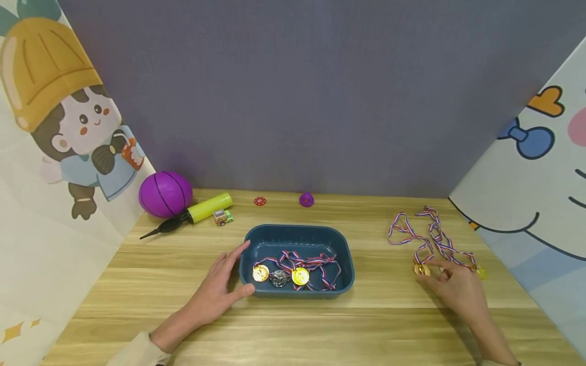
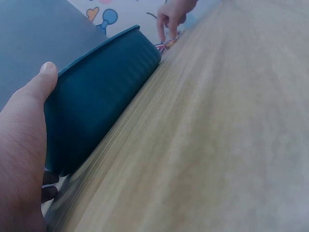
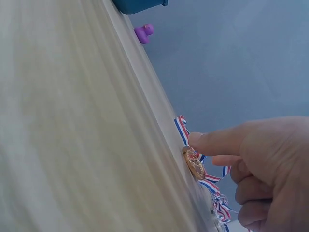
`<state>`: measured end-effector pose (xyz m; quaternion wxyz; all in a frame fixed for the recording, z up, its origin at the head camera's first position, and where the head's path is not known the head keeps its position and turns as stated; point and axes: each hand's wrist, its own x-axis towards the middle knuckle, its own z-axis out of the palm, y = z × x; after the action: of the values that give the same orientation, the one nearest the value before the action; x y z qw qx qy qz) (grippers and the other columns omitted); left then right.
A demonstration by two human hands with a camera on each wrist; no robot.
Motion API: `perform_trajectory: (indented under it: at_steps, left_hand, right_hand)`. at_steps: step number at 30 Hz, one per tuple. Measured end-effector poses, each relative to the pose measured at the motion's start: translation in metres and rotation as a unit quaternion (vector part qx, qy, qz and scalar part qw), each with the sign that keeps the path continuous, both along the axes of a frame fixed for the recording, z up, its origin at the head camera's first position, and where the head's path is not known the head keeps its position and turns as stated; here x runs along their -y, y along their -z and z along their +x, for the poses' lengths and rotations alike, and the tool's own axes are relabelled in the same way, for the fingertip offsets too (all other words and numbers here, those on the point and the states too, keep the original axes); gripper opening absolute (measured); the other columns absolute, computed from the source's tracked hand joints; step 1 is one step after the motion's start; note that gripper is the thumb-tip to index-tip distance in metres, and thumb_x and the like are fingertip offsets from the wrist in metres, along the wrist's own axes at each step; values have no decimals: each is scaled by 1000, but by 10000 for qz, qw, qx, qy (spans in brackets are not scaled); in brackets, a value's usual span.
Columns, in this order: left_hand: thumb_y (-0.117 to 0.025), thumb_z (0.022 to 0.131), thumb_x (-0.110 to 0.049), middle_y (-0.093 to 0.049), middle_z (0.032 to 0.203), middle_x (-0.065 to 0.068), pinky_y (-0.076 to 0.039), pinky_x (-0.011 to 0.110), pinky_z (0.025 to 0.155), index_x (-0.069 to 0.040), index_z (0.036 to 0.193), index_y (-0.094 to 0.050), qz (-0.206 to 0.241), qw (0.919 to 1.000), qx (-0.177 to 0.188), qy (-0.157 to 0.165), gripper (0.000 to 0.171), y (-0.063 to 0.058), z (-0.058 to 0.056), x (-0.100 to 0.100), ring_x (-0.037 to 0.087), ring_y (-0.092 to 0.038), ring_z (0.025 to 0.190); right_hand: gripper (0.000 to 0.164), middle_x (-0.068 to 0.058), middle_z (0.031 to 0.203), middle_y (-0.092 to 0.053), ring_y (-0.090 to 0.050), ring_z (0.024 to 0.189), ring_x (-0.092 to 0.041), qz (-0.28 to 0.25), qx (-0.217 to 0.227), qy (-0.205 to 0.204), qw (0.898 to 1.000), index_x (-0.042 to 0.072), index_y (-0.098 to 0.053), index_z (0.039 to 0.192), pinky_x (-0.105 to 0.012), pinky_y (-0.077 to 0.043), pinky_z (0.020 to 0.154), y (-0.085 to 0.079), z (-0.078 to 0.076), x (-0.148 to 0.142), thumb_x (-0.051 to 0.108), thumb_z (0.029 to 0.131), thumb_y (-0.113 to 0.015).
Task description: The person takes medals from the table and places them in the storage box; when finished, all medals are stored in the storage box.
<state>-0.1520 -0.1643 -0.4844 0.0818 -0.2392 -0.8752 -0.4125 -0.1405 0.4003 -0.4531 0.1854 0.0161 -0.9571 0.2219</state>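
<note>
A dark blue plastic bin [image 1: 297, 294] holds two gold medals [image 1: 300, 276] and a silver medal [image 1: 279, 278] with striped ribbons. My left hand [image 1: 220, 287] is at the bin's left end, thumb and fingers spread along its wall; the left wrist view shows the thumb beside the bin wall [image 2: 96, 101]. Over at the right, my right hand [image 1: 458, 287] pinches a bronze-gold medal [image 3: 194, 163] by its edge between thumb and index finger, close over the table. Its red, white and blue ribbon [image 1: 423, 249] trails behind. Another gold medal [image 1: 481, 273] lies just beyond that hand.
At the back left sit a purple ball [image 1: 166, 194], a yellow hand pump [image 1: 208, 208] with a black nozzle, and a small toy truck [image 1: 223, 217]. A red chip [image 1: 260, 201] and a purple rubber duck [image 3: 144, 33] lie near the grey back wall [image 1: 293, 101].
</note>
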Motion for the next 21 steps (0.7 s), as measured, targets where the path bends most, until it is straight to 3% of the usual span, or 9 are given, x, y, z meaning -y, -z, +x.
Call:
perform_trajectory:
  at_steps: [8,21]
  left_hand:
    - [-75,103,-56,-53,166,22,-16,81,128,-30,177,-27,22,10000,8,4,92,0,0,0,54,-43,155]
    - [-78,101,-51,-52,168,20,-16,80,129,-31,177,-27,22,10000,40,-3,93,0,0,0,53,-42,157]
  right_hand:
    - [48,11,60,-48,-37,51,-1,114,-163,-274,9994,-2,-80,124,-27,-33,45,14,-7,-9,17,84,-98]
    - [41,9,60,-47,-37,52,-3,-150,344,-265,9989,-5,-79,125,-27,-34,49,14,-4,-10,16,92,-91]
